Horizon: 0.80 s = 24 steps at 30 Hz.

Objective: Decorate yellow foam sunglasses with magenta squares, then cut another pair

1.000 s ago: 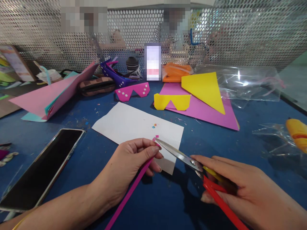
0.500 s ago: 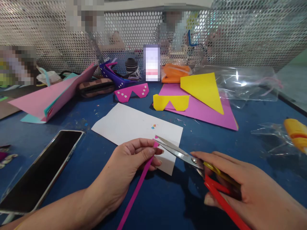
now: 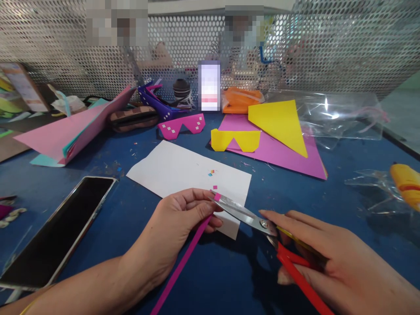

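Between the thumb and fingers of my left hand (image 3: pixel 183 218) is a narrow magenta paper strip (image 3: pixel 188 258), its long tail trailing down toward me. My right hand (image 3: pixel 331 249) grips scissors (image 3: pixel 252 218) with one yellow and one red handle. The blades are nearly closed across the strip's top end, right by my left fingertips. A small magenta square (image 3: pixel 215 187) lies just beyond the blade tips on a white sheet of paper (image 3: pixel 164 168). Other tiny coloured bits (image 3: pixel 211 173) rest on that sheet.
A black-screened phone (image 3: pixel 59 232) lies at left, near folded pink paper (image 3: pixel 75 118). Behind the sheet are magenta paper glasses (image 3: pixel 181 126), yellow paper glasses (image 3: pixel 235 140), yellow paper (image 3: pixel 282 122) and purple paper (image 3: pixel 295 164). A yellow tool (image 3: pixel 407 183) lies right, before a perforated metal screen (image 3: pixel 183 43).
The scissor blades have come together across the strip's tip. A magenta square now shows apart from the strip on the white sheet. The left hand has barely moved.
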Each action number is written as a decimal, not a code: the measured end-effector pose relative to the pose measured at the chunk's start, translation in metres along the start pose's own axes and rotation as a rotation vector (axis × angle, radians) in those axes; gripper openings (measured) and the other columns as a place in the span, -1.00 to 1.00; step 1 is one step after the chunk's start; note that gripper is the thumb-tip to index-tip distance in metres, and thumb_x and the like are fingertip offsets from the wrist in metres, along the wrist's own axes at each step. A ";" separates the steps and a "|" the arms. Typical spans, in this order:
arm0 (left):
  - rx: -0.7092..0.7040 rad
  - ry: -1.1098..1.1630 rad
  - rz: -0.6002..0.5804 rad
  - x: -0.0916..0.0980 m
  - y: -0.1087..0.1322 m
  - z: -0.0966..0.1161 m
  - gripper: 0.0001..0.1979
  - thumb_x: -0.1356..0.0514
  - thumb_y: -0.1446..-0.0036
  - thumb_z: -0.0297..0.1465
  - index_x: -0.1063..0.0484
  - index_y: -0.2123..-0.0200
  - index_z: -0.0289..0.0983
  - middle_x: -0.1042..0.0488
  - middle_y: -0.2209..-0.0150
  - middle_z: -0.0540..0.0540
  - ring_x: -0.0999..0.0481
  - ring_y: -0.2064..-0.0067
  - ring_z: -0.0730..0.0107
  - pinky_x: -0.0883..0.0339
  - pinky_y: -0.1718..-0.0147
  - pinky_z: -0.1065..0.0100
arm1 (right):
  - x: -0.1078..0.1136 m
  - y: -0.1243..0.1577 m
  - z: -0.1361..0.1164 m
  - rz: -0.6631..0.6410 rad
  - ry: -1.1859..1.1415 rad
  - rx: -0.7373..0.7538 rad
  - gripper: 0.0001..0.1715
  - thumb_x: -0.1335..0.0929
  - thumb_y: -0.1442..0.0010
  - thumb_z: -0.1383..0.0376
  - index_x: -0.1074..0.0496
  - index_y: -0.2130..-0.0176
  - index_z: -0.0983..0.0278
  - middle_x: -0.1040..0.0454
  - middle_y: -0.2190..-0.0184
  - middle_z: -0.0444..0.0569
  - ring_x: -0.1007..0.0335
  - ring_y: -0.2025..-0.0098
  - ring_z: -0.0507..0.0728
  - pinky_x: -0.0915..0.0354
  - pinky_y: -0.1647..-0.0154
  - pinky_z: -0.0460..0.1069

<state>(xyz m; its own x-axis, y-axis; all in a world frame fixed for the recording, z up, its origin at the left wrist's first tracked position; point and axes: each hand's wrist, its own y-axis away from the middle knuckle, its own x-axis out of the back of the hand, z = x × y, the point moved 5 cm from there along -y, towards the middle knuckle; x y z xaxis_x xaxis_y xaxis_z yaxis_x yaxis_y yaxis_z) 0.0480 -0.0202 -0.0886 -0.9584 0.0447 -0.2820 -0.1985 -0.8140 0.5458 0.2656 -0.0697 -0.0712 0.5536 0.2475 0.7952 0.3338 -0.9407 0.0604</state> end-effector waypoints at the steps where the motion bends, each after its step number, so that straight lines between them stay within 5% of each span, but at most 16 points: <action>1: 0.002 0.001 0.000 0.000 0.000 0.000 -0.96 -0.35 -0.06 -0.49 -0.57 0.37 -0.33 -0.60 0.49 -0.03 -0.56 0.49 0.54 -0.42 0.48 0.60 | 0.000 0.000 0.000 -0.005 -0.008 0.005 -0.35 -0.39 -0.11 0.26 -0.39 -0.20 0.10 -0.60 0.17 -0.01 -0.62 0.15 0.23 -0.56 0.33 -0.05; 24: -0.014 -0.153 -0.050 0.001 0.001 0.001 -0.86 -0.32 -0.11 -0.34 -0.58 0.41 -0.31 -0.52 0.57 -0.01 -0.43 0.54 0.58 -0.30 0.53 0.59 | 0.003 -0.002 0.000 0.026 0.033 0.049 -0.43 -0.41 -0.17 0.10 -0.43 -0.17 0.06 -0.61 0.22 -0.06 -0.60 0.29 0.13 -0.53 0.29 -0.07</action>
<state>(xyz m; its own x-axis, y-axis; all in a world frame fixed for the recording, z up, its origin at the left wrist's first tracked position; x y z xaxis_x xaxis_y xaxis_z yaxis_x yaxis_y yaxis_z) 0.0471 -0.0207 -0.0877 -0.9678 0.1717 -0.1843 -0.2444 -0.8167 0.5228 0.2660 -0.0668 -0.0691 0.5375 0.2151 0.8154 0.3571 -0.9340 0.0110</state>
